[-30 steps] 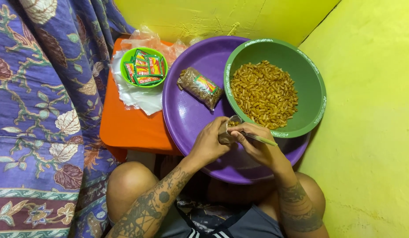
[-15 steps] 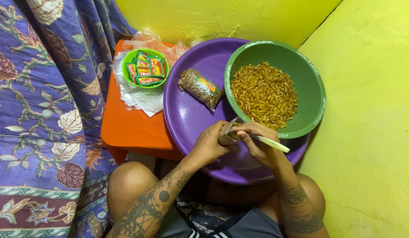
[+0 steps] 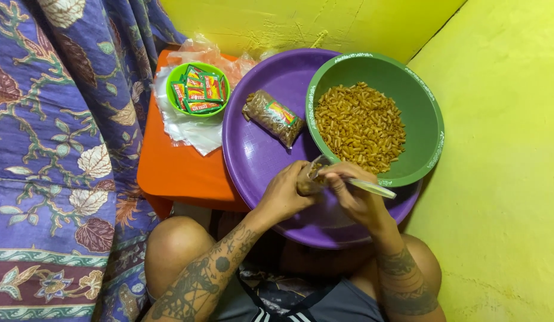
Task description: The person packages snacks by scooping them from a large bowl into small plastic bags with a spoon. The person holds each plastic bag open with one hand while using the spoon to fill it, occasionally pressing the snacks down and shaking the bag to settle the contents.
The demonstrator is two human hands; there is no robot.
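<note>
- Small clear plastic bag [image 3: 308, 177] pinched upright in the left hand [image 3: 287, 192], just off the near rim of the green bowl [image 3: 421, 107], over the purple basin [image 3: 259, 156].
- Left fingers [image 3: 301, 170] curled shut around the bag's lower part, mouth of the bag turned up and toward the green bowl.
- Right hand [image 3: 354, 194] on the other side of the bag, nearer the green bowl; fingers closed on a pale spoon [image 3: 372, 189], bowl end at the bag's mouth (hidden there), handle running away from the bag along the green bowl's near rim.
- Heap of fried macaroni snack [image 3: 360, 125] filling the green bowl, beyond the bag and slightly to its right.
- One filled, sealed snack packet [image 3: 272, 117] lying slantwise in the purple basin, left of the green bowl.
- Further left of the green bowl, on the orange tabletop [image 3: 175, 173]: small green bowl of seasoning sachets [image 3: 197, 90] on loose clear bags [image 3: 187, 132].
</note>
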